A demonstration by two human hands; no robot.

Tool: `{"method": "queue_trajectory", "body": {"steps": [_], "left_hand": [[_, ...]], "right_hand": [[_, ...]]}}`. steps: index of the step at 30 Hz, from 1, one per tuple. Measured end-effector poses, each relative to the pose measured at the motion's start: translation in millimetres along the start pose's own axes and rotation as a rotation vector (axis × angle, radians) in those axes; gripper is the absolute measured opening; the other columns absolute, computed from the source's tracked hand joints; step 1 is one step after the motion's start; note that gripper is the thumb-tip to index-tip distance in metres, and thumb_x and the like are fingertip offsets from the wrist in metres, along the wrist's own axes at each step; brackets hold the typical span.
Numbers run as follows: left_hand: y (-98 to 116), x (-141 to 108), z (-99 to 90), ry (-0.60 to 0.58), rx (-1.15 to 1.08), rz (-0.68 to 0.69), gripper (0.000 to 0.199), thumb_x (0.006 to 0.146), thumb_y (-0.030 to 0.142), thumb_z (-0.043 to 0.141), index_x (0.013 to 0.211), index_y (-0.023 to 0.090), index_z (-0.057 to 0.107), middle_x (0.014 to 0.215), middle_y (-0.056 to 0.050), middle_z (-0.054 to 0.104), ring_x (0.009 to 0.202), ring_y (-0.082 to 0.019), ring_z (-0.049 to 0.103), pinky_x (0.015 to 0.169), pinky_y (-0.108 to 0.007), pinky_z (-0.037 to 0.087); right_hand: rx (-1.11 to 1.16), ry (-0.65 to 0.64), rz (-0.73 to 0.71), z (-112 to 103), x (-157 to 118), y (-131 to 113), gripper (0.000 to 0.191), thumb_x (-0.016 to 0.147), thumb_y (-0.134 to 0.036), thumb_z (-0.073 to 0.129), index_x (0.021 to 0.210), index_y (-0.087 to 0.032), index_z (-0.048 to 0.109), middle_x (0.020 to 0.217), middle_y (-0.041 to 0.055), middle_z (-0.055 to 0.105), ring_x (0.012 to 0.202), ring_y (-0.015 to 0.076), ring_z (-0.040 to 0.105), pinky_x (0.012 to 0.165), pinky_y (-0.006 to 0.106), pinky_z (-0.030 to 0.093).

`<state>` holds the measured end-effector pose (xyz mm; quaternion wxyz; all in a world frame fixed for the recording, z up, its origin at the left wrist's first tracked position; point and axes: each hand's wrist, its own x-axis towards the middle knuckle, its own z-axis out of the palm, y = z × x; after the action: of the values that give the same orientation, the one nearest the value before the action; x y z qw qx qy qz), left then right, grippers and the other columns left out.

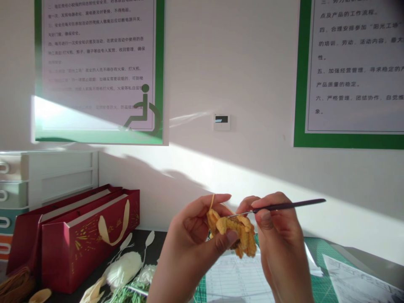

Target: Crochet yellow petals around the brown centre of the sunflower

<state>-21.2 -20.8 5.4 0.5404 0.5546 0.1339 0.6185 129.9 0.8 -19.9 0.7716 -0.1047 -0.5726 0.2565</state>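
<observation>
My left hand (192, 240) is curled closed around a yellow crocheted piece (235, 231), its thumb pressed against the near face, and a yarn strand (212, 202) rises past my fingers. The piece sits between my two hands, held up above the table and gripped by the left hand, its long side slanting down toward my right hand. My right hand (279, 235) is closed in a pencil-like pinch on a slim crochet hook (290, 205). Its dark handle points away to the right, and its metal tip reaches left to the top of the piece. Below my hands, a printed sheet (235, 277) lies on a green cutting mat (322, 269); left of them stands a red gift bag (88, 240).
</observation>
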Motion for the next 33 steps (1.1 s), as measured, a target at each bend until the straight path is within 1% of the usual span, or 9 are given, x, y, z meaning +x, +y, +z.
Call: {"method": "queue_trajectory", "body": {"steps": [4,9,14,18,20,22,25,29,33], "left_hand": [[2,0,4.0,0.045,-0.023,-0.002,0.039,0.068,0.008,0.093,0.104,0.02,0.083,0.09,-0.004,0.074,0.08,-0.019,0.071,0.07,-0.029,0.065],[3,-1,8.1,0.074,-0.059,0.011,0.039,0.066,0.006,0.094,0.102,0.018,0.083,0.086,-0.004,0.077,0.078,-0.018,0.073,0.068,-0.028,0.066],[3,-2,11.2,0.097,-0.03,0.031,0.039,0.066,0.007,0.094,0.102,0.019,0.083,0.086,-0.003,0.078,0.078,-0.017,0.073,0.069,-0.027,0.066],[2,-3,11.5,0.104,0.011,0.041,0.037,0.069,0.01,0.094,0.102,0.021,0.082,0.085,-0.003,0.078,0.077,-0.016,0.072,0.068,-0.024,0.064],[2,-4,11.5,0.103,0.02,0.042,0.037,0.07,0.012,0.093,0.104,0.021,0.082,0.085,-0.003,0.077,0.076,-0.015,0.071,0.068,-0.023,0.063],[2,-5,12.1,0.103,0.016,0.037,0.037,0.071,0.012,0.093,0.105,0.021,0.082,0.085,-0.003,0.077,0.077,-0.015,0.07,0.068,-0.022,0.063],[5,-7,14.6,0.107,-0.021,0.03,0.037,0.07,0.011,0.094,0.104,0.022,0.082,0.086,-0.003,0.077,0.078,-0.015,0.07,0.068,-0.021,0.063],[7,-8,18.7,0.101,-0.09,0.032,0.042,0.065,0.006,0.094,0.102,0.022,0.083,0.085,-0.001,0.075,0.074,-0.013,0.071,0.066,-0.02,0.062],[6,-4,20.0,0.133,-0.124,0.09,0.045,0.061,0.003,0.095,0.102,0.021,0.084,0.079,0.001,0.075,0.07,-0.011,0.071,0.067,-0.017,0.061]], "right_hand": [[-0.018,-0.031,-0.078,0,3,-4,0.007,0.102,-0.034,0.061,0.099,-0.028,0.062,0.084,-0.0019,0.071,0.085,0.0143,0.067,0.076,0.028,0.054],[-0.143,-0.084,-0.246,-1,5,-14,0.006,0.104,-0.023,0.056,0.103,-0.026,0.061,0.089,-0.0011,0.073,0.084,0.0156,0.07,0.075,0.031,0.054],[-0.314,-0.126,-0.402,-4,4,-23,0.016,0.099,-0.01,0.055,0.104,-0.023,0.062,0.092,0.0015,0.075,0.087,0.0188,0.07,0.078,0.039,0.054],[-0.506,-0.188,-0.629,-8,6,-27,0.031,0.088,0.005,0.055,0.106,-0.019,0.063,0.099,0.0036,0.077,0.091,0.021,0.069,0.084,0.046,0.051],[-0.584,-0.213,-0.748,-7,7,-28,0.039,0.083,0.01,0.053,0.109,-0.017,0.063,0.104,0.0051,0.077,0.091,0.021,0.068,0.084,0.048,0.05],[-0.634,-0.212,-0.825,-6,6,-28,0.044,0.079,0.013,0.053,0.11,-0.016,0.063,0.108,0.0067,0.077,0.091,0.0211,0.067,0.081,0.047,0.05],[-0.701,-0.163,-0.856,-1,4,-26,0.044,0.078,0.013,0.055,0.107,-0.018,0.066,0.107,0.0052,0.078,0.089,0.0208,0.066,0.077,0.045,0.052],[-0.663,-0.046,-0.871,5,2,-17,0.034,0.089,0.003,0.058,0.108,-0.023,0.069,0.101,0.0018,0.077,0.085,0.02,0.066,0.075,0.044,0.054],[-0.549,-0.045,-0.748,3,0,-2,0.027,0.091,-0.008,0.067,0.107,-0.03,0.071,0.097,0.0008,0.072,0.086,0.0211,0.065,0.074,0.046,0.056]]}}
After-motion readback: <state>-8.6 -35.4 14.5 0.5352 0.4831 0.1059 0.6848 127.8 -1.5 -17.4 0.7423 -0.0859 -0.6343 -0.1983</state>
